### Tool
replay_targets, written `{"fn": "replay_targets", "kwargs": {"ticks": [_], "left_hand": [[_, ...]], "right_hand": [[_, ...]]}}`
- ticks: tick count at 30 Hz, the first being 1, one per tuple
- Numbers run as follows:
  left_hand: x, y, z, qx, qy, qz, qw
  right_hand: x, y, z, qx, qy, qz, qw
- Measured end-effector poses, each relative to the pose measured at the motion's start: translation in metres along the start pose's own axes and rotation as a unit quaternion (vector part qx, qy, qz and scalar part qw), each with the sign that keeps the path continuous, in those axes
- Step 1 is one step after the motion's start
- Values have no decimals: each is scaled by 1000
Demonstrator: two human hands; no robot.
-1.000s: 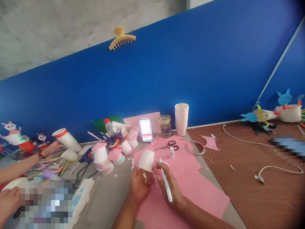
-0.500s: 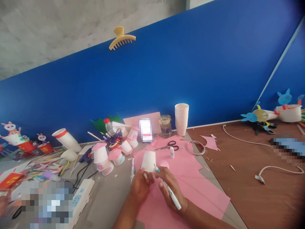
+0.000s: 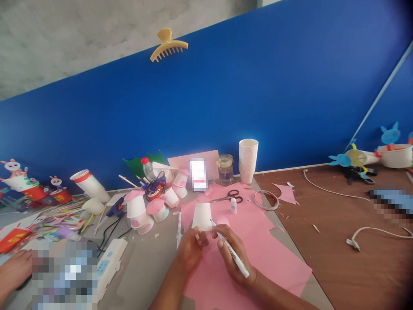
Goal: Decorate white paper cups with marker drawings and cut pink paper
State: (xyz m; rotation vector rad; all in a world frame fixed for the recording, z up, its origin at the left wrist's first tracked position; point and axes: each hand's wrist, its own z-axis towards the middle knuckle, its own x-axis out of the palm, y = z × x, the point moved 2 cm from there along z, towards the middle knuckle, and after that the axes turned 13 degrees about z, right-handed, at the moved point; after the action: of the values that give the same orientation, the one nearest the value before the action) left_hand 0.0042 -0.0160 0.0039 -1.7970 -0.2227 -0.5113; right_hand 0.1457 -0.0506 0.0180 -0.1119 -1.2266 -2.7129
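Observation:
My left hand (image 3: 190, 252) grips the rim of an upturned white paper cup (image 3: 201, 215) standing over a large pink paper sheet (image 3: 258, 254). My right hand (image 3: 232, 256) is closed around a white marker pen (image 3: 230, 249); its tip touches the cup's lower right side. A small pink paper circle (image 3: 222, 221) lies just behind my right fingers.
Scissors (image 3: 229, 197), a small glue bottle (image 3: 233, 206), a tape ring (image 3: 266, 200), a stack of paper cups (image 3: 248, 161) and a jar (image 3: 225, 168) sit behind. Finished pink-topped cups (image 3: 142, 211) and a power strip (image 3: 109, 266) lie left. Another person's hand (image 3: 14, 271) is at far left. White cables (image 3: 371, 232) cross the brown table.
My right hand brought the marker tip down and in against the cup, which now stands more upright. The other person's arm at far left withdrew, then a hand reappeared lower.

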Motion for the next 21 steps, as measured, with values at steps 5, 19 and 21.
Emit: {"fn": "replay_targets", "kwargs": {"ticks": [5, 19, 21], "left_hand": [[2, -2, 0, 55, 4, 34, 998], [7, -5, -1, 56, 10, 80, 995], [6, -4, -1, 56, 9, 85, 995]], "right_hand": [[1, 8, 4, -43, 38, -14, 998], [0, 5, 4, -22, 11, -18, 1000], [1, 3, 3, -23, 10, -18, 1000]]}}
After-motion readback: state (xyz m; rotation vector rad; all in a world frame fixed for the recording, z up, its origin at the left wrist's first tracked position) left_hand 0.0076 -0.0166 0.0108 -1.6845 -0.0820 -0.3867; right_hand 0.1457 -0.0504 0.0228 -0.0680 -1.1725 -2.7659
